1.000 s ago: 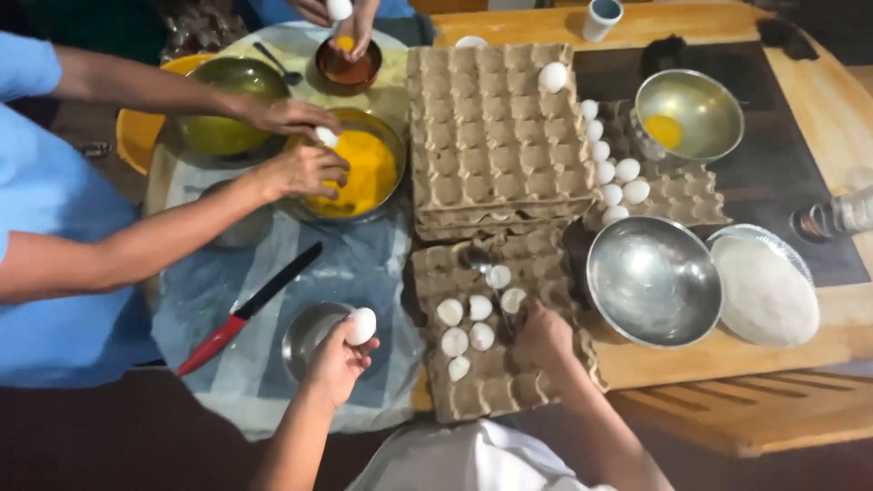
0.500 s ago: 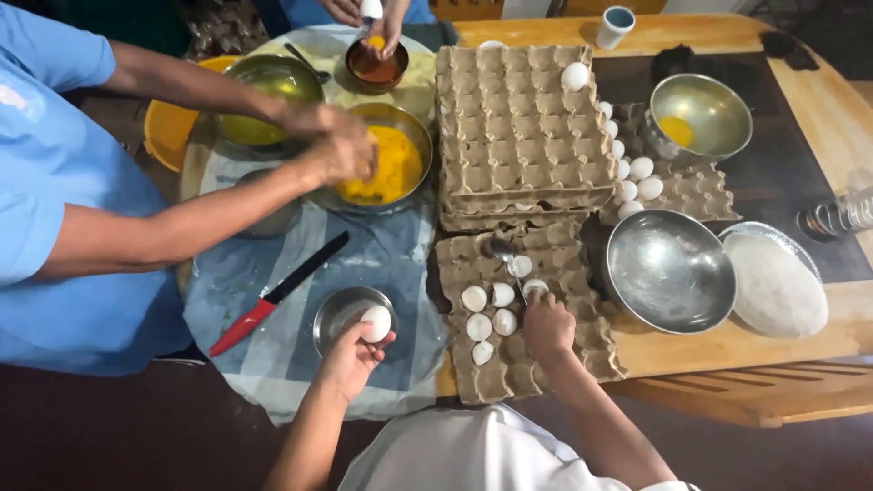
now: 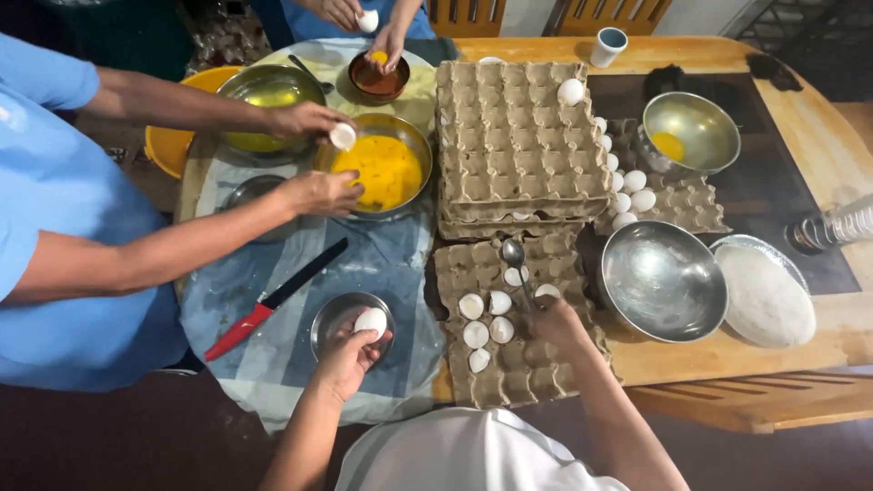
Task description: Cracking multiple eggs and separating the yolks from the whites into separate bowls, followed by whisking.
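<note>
A: In the head view, what does the person's left hand [image 3: 350, 355] have?

B: It is clasped around a white egg [image 3: 371, 320], held over a small steel bowl [image 3: 332, 318] at about seven o'clock on the table. A red-handled knife [image 3: 273, 300] lies just beside that bowl, toward nine o'clock.

A: And the right hand [image 3: 556, 323]?

B: It rests on the near egg tray [image 3: 518, 364] at six o'clock and touches the handle of a metal spoon [image 3: 518, 264]. Whether the fingers are clenched on it cannot be told, as the hand covers the handle's end. Broken eggshells [image 3: 482, 318] sit in the tray's cups just left of the hand.

A: What lies around them?

B: A big empty steel bowl [image 3: 662, 280] at four o'clock, a white plate [image 3: 764, 295] touching its right side. A stack of empty trays [image 3: 518, 136] fills the centre. At ten o'clock a co-worker in blue holds an eggshell half [image 3: 342, 136] above a bowl of yolks [image 3: 382, 168]. At two o'clock a steel bowl with one yolk [image 3: 691, 135] stands near whole eggs [image 3: 632, 186].
</note>
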